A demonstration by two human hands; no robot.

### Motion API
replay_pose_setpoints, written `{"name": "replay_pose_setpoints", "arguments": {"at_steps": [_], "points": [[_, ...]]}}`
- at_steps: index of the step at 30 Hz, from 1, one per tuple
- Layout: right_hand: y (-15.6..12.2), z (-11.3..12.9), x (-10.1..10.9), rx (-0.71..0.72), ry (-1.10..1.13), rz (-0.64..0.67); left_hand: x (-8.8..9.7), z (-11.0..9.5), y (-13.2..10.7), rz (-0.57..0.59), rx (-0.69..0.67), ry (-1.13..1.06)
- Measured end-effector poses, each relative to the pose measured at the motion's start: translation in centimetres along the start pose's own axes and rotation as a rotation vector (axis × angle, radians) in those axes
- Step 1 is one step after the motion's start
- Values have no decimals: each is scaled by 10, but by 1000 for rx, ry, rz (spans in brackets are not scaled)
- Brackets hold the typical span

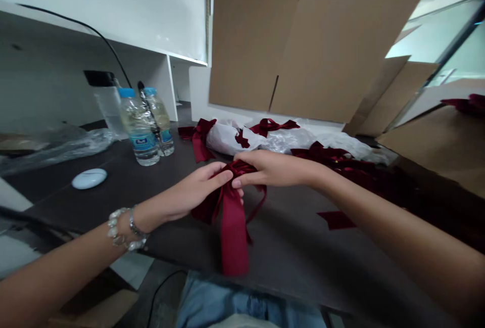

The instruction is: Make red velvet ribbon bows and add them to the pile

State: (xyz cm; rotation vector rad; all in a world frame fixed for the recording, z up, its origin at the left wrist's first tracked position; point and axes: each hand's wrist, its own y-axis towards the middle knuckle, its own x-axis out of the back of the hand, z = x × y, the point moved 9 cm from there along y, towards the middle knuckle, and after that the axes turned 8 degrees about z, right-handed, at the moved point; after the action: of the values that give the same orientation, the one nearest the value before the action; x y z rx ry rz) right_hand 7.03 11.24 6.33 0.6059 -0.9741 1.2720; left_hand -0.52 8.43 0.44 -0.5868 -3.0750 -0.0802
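Note:
A dark red ribbon bow [232, 217] hangs between both hands above the dark table [288, 247], its long tails falling over the front edge. My left hand [197, 189], with beaded bracelets at the wrist, is closed on the bow's left side. My right hand [269, 169] pinches the top of the bow from the right, fingers pressed together. More red bows [271, 126] lie on white plastic wrapping [303, 138] behind the hands, and a small cut ribbon piece [336, 219] lies to the right.
Two water bottles [142, 128] and a clear tumbler with a black lid [106, 98] stand at the back left, near a white oval case [89, 178]. Cardboard sheets [303, 40] lean on the back wall. A cardboard box [439, 141] sits at right.

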Motion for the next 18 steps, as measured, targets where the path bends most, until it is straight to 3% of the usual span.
{"name": "replay_pose_setpoints", "arguments": {"at_steps": [2, 5, 9, 14, 16, 18], "points": [[10, 3, -4, -7, -21, -26, 1, 8, -14, -16, 100, -104], [31, 6, -22, 20, 25, 5, 12, 14, -36, -61, 210, -41], [61, 10, -59, 76, 348, 165, 31, 20, -66, -64, 320, 106], [96, 0, -93, 78, 664, 379, 56, 28, -88, -147, 325, 184], [110, -17, -92, 86, 579, 437, 69, 35, -90, -205, 340, 172], [127, -43, -73, 45, 345, 377, 86, 44, -91, -281, 358, 154]]}}
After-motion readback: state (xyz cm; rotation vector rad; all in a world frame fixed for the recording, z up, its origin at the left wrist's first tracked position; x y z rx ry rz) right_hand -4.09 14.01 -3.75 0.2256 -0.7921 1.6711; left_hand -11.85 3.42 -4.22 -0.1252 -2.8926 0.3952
